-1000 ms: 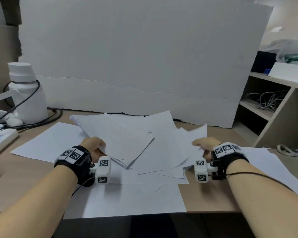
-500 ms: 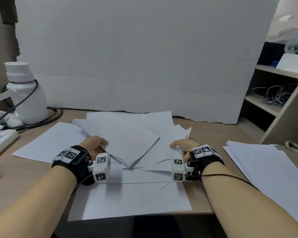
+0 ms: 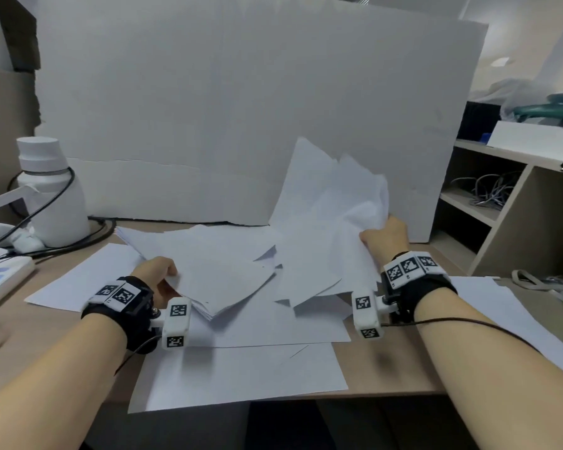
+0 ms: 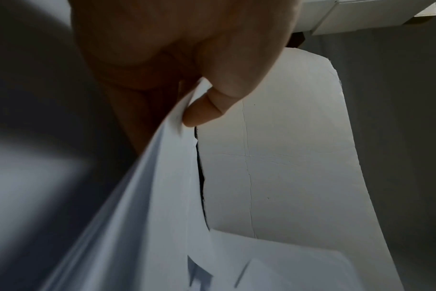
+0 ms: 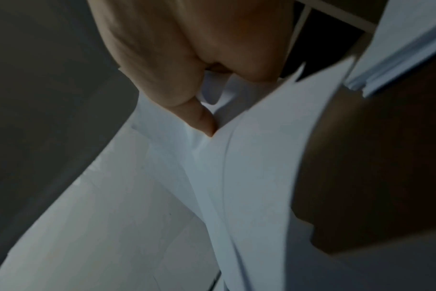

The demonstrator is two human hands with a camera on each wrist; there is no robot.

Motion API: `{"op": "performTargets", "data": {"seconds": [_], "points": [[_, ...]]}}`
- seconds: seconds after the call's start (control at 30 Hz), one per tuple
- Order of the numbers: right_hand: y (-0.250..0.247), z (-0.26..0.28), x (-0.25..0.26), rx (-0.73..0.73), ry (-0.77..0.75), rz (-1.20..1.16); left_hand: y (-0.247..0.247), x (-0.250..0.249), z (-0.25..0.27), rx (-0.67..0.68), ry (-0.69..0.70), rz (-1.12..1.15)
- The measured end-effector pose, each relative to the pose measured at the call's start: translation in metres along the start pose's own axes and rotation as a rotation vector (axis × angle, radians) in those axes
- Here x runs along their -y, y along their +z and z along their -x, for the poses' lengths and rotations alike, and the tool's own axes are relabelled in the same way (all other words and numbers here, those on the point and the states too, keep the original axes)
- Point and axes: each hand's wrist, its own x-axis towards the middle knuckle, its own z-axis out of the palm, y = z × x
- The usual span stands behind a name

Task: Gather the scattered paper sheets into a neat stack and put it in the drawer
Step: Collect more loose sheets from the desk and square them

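**A:** Behind your desk [image 3: 381, 365] stands a tall white cardboard backdrop [image 3: 241, 118], close to the papers, so you have little room to push anything away from you. Your right hand [image 3: 384, 237] is clamped on a fanned bunch of sheets [image 3: 325, 222], thumb over the top, and the bunch stands tilted up with its far corners against the backdrop.

**B:** And the left?

**A:** Your left hand [image 3: 156, 274] pinches the near edge of a thicker sheaf [image 3: 208, 271] that lies low over the desk. The left wrist view shows your thumb [image 4: 212, 106] pressed on that edge. More loose sheets [image 3: 241, 371] lie flat beneath both bundles, one overhanging the desk's front edge, and another single sheet [image 3: 88, 277] sits out to the left.

**B:** How should I join them?

**A:** I'd lower the right bunch onto the left sheaf, then stand everything on its long edge and tap it square. The right bunch looks crumpled where you grip it, so ease your hold or the creases may set.

**B:** Anything to watch?

**A:** Left of you, a white bottle [image 3: 51, 193] and its black cable [image 3: 62, 241] stand near the sheaf's far corner. To the right, a shelf unit [image 3: 501, 216] hems you in. I can't see the drawer in any view.
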Motion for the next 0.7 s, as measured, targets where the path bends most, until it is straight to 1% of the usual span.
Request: {"op": "performTargets", "data": {"seconds": [0.07, 0.17, 0.27, 0.3, 0.33, 0.4, 0.47, 0.5, 0.53, 0.6, 0.63, 0.7], "points": [[-0.016, -0.001, 0.016, -0.03, -0.03, -0.079, 0.002, 0.001, 0.004, -0.018, 0.026, 0.009], [-0.034, -0.002, 0.035, -0.061, -0.039, -0.189, 0.008, 0.001, 0.014, -0.004, 0.05, 0.001], [-0.049, -0.001, 0.053, -0.075, 0.011, -0.306, 0.014, 0.004, 0.023, 0.028, 0.085, -0.026], [-0.05, -0.003, 0.054, -0.062, 0.035, -0.31, 0.017, 0.006, 0.023, 0.052, 0.094, -0.032], [-0.049, -0.001, 0.056, -0.031, 0.067, -0.29, 0.019, 0.007, 0.027, 0.081, 0.098, -0.026], [-0.039, 0.001, 0.053, 0.017, 0.135, -0.267, 0.023, 0.012, 0.02, 0.144, 0.083, 0.001], [-0.021, 0.004, 0.041, 0.072, 0.224, -0.359, 0.031, 0.017, 0.024, 0.236, 0.034, 0.043], [-0.01, 0.005, 0.032, 0.098, 0.273, -0.384, 0.035, 0.019, 0.03, 0.275, 0.034, 0.072], [0.003, 0.005, 0.021, 0.155, 0.325, -0.379, 0.038, 0.021, 0.034, 0.302, 0.021, 0.116], [0.025, 0.011, 0.0, 0.294, 0.431, -0.294, 0.042, 0.024, 0.036, 0.351, 0.028, 0.199], [0.034, 0.012, -0.012, 0.338, 0.477, -0.245, 0.04, 0.026, 0.03, 0.371, 0.028, 0.235], [0.045, 0.022, -0.026, 0.432, 0.521, -0.172, 0.032, 0.024, 0.026, 0.371, 0.012, 0.343]]}}
